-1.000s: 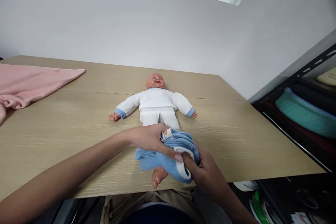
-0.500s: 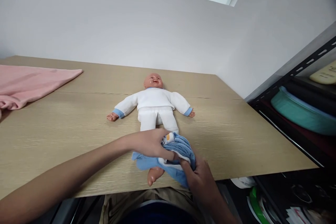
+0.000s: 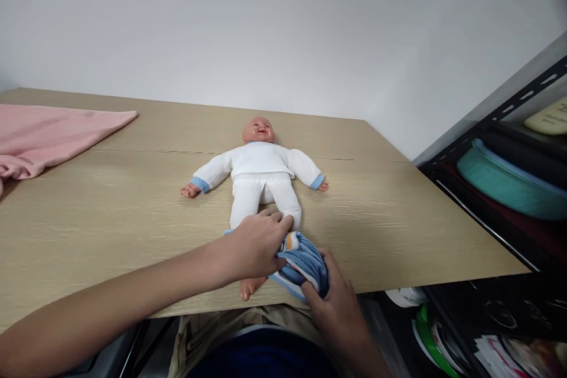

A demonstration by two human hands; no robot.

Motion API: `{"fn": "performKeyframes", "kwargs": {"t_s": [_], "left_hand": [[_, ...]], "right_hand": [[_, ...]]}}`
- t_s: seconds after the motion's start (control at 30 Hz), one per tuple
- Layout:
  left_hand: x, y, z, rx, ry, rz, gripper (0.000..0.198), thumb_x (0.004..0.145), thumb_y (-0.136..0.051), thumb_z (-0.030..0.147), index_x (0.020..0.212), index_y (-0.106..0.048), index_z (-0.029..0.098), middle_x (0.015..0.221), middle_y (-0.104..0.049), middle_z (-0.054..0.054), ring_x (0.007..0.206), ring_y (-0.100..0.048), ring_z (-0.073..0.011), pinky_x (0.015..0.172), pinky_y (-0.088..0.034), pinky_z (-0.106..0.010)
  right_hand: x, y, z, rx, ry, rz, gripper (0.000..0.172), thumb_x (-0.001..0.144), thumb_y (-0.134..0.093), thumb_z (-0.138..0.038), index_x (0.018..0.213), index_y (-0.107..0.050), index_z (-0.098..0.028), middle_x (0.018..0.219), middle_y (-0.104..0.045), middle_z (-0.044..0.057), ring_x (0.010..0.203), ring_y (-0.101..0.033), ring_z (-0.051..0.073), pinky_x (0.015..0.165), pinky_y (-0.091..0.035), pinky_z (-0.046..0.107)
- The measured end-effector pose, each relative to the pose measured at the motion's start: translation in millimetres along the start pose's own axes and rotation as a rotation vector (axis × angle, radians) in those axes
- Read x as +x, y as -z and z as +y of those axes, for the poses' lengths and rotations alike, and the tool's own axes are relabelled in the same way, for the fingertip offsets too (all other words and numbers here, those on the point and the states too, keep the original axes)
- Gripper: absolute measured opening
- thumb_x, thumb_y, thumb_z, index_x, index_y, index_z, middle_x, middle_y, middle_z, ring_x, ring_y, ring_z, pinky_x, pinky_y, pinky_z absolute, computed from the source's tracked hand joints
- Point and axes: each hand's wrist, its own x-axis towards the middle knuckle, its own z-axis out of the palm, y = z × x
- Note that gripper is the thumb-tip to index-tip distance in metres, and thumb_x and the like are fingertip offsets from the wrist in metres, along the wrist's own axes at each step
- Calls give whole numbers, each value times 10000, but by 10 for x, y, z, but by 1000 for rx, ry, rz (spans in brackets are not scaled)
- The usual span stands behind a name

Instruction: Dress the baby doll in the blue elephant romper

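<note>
A baby doll (image 3: 261, 159) in a white top and white leggings with blue cuffs lies face up on the table, its head away from me. Blue trousers (image 3: 308, 257) with a white edge and an orange patch are bunched around its lower legs. My left hand (image 3: 254, 245) curls over the doll's leg beside the patch, its thumb against the bunched cloth. On the other side my right hand (image 3: 332, 295) grips the trousers, thumb at the opening. One bare doll foot (image 3: 251, 288) shows below my left hand; the other is hidden.
A pink cloth (image 3: 57, 133) lies on the left of the wooden table (image 3: 398, 218). Black shelving (image 3: 469, 147) with a teal item (image 3: 509, 183) stands at the right, and several things are stacked below it. A wall rises behind the table.
My left hand has moved up and off the trouser opening onto the doll's leg. The trousers are gathered more to the right, and my right hand still grips them.
</note>
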Motion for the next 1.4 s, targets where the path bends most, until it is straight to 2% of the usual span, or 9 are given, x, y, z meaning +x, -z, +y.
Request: {"fn": "performKeyframes", "kwargs": {"t_s": [0.2,0.37,0.5,0.63,0.87,1.03,1.17,1.3,1.4], "left_hand": [[-58,16,-4,0,24,-28,489,873,-752,427,1236,-553,167,1155,-724,-130,1007,-730,-352,818,-560,-445],[-43,-63,-68,22,30,34,525,889,-743,530,1227,-536,186,1148,-713,-157,1091,-685,-407,865,-541,-477],[26,-121,-214,-251,-67,58,484,859,-790,472,1143,-495,213,1072,-696,-94,1043,-674,-338,850,-517,-415],[68,-89,-303,-544,-57,99,457,803,-785,327,1130,-481,228,1030,-668,-33,942,-661,-269,802,-504,-368],[131,0,-353,-941,-14,72,486,772,-785,286,1213,-601,199,1010,-687,-4,955,-677,-236,841,-534,-335],[170,71,-471,-930,-169,37,294,839,-735,286,1112,-669,202,996,-710,4,962,-677,-218,838,-523,-302],[186,120,-571,-837,-178,-7,176,883,-711,310,1020,-686,202,973,-718,16,962,-666,-201,855,-504,-283],[212,116,-621,-876,-192,-19,170,860,-726,281,990,-664,190,950,-702,22,912,-647,-185,841,-496,-289],[222,109,-629,-901,-188,-44,262,822,-776,290,1032,-658,186,934,-685,22,902,-646,-194,845,-508,-311]], "right_hand": [[22,-49,43,166,-6,-24,550,820,-622,-259,1369,-606,-229,1297,-761,97,1195,-721,308,1056,-562,430],[88,-102,107,12,198,99,452,797,-679,-243,1248,-670,-254,1415,-693,122,1350,-609,373,1179,-457,555],[102,-126,66,147,105,64,474,811,-670,-230,1280,-607,-249,1224,-751,105,1156,-706,327,1041,-562,495],[134,-181,19,470,52,86,557,854,-712,-256,1380,-528,-255,1246,-768,88,1144,-743,270,1005,-600,398],[370,-60,59,591,205,166,468,875,-768,-239,1330,-664,-253,1297,-769,88,1168,-746,257,1015,-611,355],[637,146,59,504,278,81,324,857,-751,-256,1180,-753,-225,1119,-795,56,1039,-752,250,923,-607,326],[810,264,23,484,262,-82,318,850,-797,-339,1140,-755,-213,1057,-794,46,996,-745,257,876,-599,334],[891,350,1,489,243,-248,394,840,-867,-379,1167,-715,-220,1067,-774,36,1024,-743,254,918,-598,358],[879,365,21,470,274,-289,462,838,-884,-370,1216,-653,-240,1120,-765,46,1047,-742,250,914,-606,361]]}}
